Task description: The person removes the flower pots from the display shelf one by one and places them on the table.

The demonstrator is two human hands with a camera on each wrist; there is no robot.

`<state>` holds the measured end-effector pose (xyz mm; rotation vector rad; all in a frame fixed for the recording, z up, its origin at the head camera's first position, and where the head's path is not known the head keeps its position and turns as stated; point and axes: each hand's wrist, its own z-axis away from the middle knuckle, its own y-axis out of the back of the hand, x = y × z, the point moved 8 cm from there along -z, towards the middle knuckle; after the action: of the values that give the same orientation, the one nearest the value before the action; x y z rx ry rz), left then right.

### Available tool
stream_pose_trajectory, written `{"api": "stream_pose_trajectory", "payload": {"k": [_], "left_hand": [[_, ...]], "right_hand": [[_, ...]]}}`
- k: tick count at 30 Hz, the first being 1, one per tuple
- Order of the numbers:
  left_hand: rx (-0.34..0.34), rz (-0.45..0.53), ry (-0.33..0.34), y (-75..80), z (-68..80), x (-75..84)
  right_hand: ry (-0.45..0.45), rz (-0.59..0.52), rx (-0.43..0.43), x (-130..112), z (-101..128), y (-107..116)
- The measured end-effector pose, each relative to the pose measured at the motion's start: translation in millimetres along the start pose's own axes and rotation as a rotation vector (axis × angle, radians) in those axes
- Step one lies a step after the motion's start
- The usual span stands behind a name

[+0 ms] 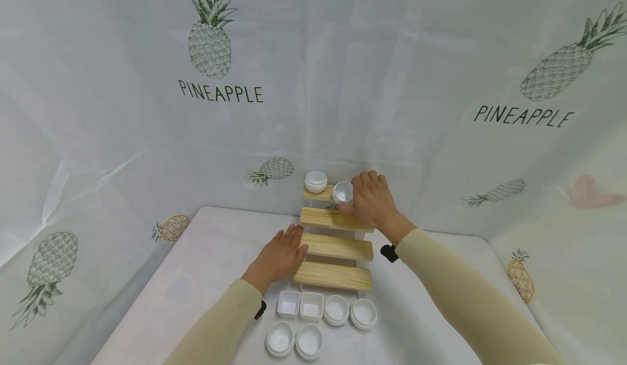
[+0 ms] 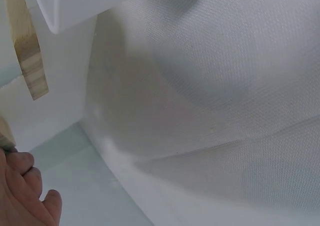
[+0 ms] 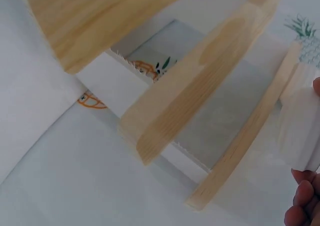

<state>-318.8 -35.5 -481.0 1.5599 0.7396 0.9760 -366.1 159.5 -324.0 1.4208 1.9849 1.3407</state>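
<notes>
At the top of a stepped wooden rack (image 1: 335, 247), my right hand (image 1: 373, 202) grips a small white round bowl (image 1: 342, 192) by its right side. In the right wrist view that bowl (image 3: 298, 128) is partly cut off by the frame edge, with fingertips curled at its rim. A second round bowl (image 1: 315, 182) stands at the left end of the top step. My left hand (image 1: 279, 256) lies along the rack's left side, fingers nearly straight against the ends of the middle steps. The left wrist view shows its fingertips (image 2: 33, 180) by one step's end.
In front of the rack, two square white dishes (image 1: 311, 306) and two round bowls (image 1: 364, 313) form a row, with two more round bowls (image 1: 281, 338) nearer me. A pineapple-print cloth (image 1: 352, 71) hangs close behind the rack. White uprights carry the wooden steps.
</notes>
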Motion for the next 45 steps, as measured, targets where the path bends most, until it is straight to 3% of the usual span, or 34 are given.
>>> {"api": "stream_pose_trajectory", "payload": {"k": [10,15,25,37,45], "left_hand": [[-0.023,0.018,0.017,-2.4,0.1,0.0],[0.000,0.028,0.000,-1.8,-0.6,1.4],[-0.004,0.041,-0.005,-0.4,-4.6,1.1],[-0.008,0.042,-0.002,-0.9,-1.0,0.3],[-0.009,0.054,-0.014,-1.7,-4.7,-3.8]], "right_hand": [[0.049,-0.018,0.060,-19.5,39.0,16.8],[0.088,-0.023,0.111,-33.0,63.7,25.5],[0.096,-0.075,0.066,-56.1,111.6,17.9],[0.204,-0.160,0.084,-105.2,181.1,9.5],[0.259,-0.202,0.081,-124.8,205.1,4.1]]}}
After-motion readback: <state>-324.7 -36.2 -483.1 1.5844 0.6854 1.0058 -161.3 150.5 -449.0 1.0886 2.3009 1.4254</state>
